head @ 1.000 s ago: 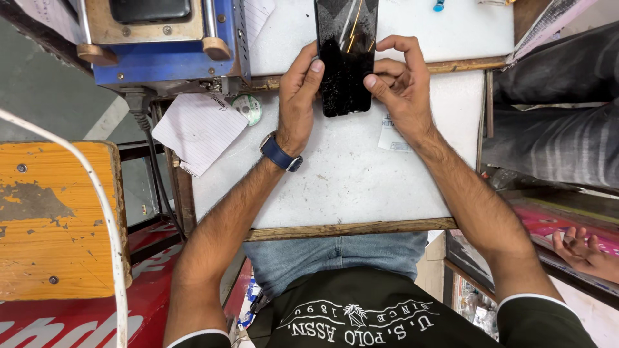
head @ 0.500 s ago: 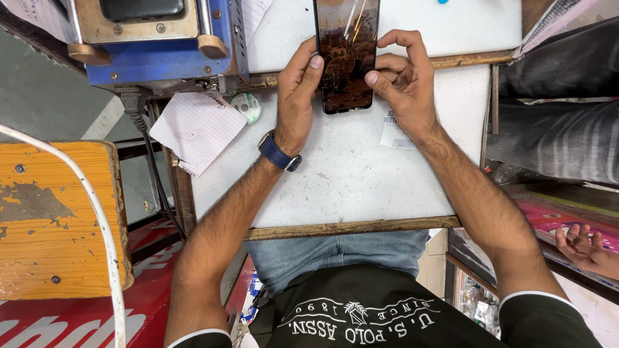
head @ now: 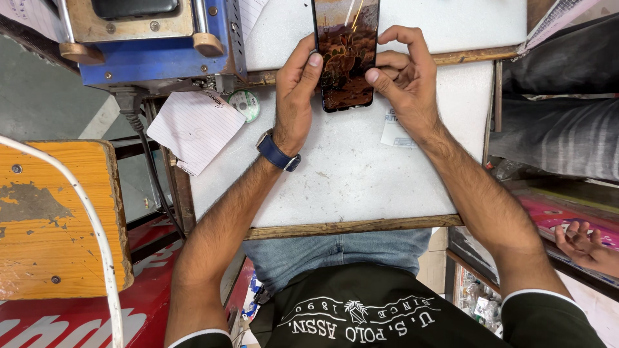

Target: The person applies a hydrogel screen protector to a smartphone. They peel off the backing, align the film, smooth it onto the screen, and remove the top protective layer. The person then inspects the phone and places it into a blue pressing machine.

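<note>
1. Phone held over the far part of the white bench, screen up.
2. Left hand grips its left edge, thumb on glass.
3. Right hand pinches the right edge.

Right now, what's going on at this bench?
A person holds a smartphone flat on the white worktop with both hands. The left hand grips its left edge, the right hand its right edge, thumbs on the lit screen. A blue machine and a lined paper sheet sit to the left.
</note>
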